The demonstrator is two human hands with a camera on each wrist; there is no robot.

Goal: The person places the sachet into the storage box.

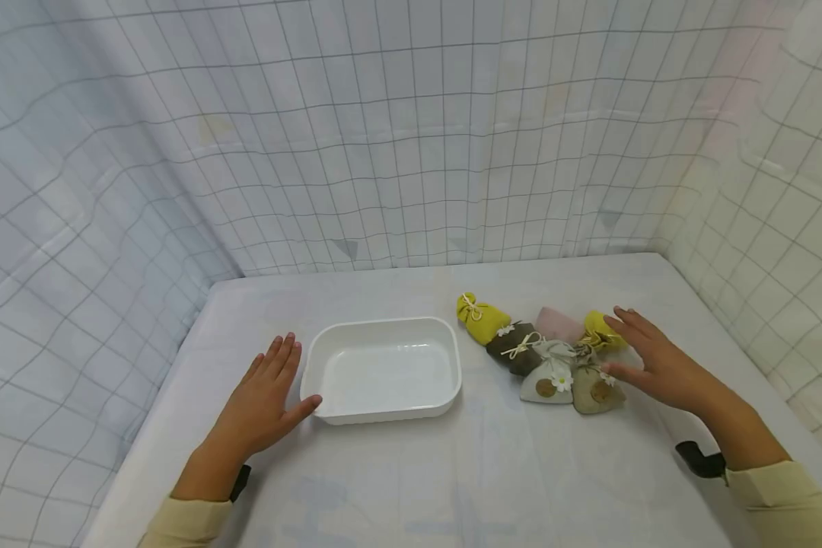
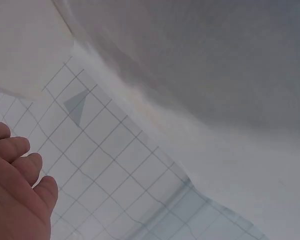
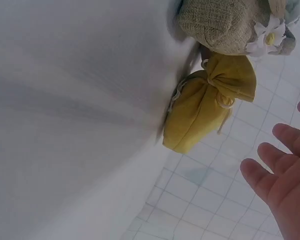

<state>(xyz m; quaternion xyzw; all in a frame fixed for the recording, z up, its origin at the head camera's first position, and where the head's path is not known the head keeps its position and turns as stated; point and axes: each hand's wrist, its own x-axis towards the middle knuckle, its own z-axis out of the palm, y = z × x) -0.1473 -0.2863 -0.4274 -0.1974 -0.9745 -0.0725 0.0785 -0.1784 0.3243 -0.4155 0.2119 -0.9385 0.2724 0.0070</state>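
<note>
My left hand (image 1: pixel 263 399), fingers straight, is at the left end of a white rectangular dish (image 1: pixel 390 369), its thumb by the near left corner. Nothing lies in the dish. Beside a cluster of small drawstring pouches, my right hand (image 1: pixel 664 365) is held with fingers extended and grips nothing. The cluster has a yellow pouch (image 1: pixel 485 323), a dark brown pouch (image 1: pixel 510 350), a pink pouch (image 1: pixel 558 326), a pale grey pouch (image 1: pixel 544 380) with a white flower, a beige pouch (image 1: pixel 596 392) and a second yellow pouch (image 3: pixel 200 110), nearest the right fingers.
A white cloth covers the table (image 1: pixel 397 487). Grid-patterned white curtains (image 1: pixel 411 152) hang behind it and along both sides. Black straps or mounts show at both wrists, the right mount (image 1: pixel 700 460) just over the table.
</note>
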